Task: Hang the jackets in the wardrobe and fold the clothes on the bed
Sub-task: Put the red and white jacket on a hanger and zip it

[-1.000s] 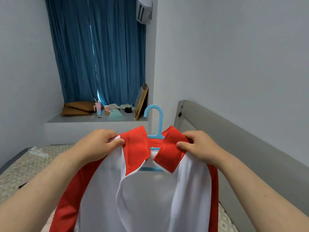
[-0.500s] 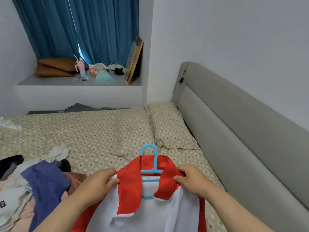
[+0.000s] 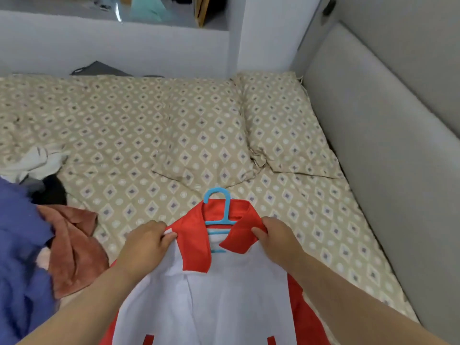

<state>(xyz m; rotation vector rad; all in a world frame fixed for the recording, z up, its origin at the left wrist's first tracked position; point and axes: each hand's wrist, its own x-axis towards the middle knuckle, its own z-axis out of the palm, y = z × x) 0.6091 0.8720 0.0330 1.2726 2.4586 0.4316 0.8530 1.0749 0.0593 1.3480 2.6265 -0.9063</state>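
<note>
**Red-and-white jacket (image 3: 199, 295) gripped at both collar flaps**

In the head view, your left hand (image 3: 146, 245) pinches the jacket's front edge beside the red collar, and your right hand (image 3: 276, 240) grips the other collar flap; all fingers are curled on cloth. Between your fingers sits the blue hanger (image 3: 219, 215), its hook just beyond them. I judge you hold it so to keep the shoulders seated. The jacket is over the bed (image 3: 149, 120); no wardrobe shows. Left of your left fingers lies the unfolded pile of clothes (image 3: 22, 232).

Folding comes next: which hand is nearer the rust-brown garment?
Left. The left hand sits just right of the rust-brown garment; the right hand is farther right, past the hanger.
</note>
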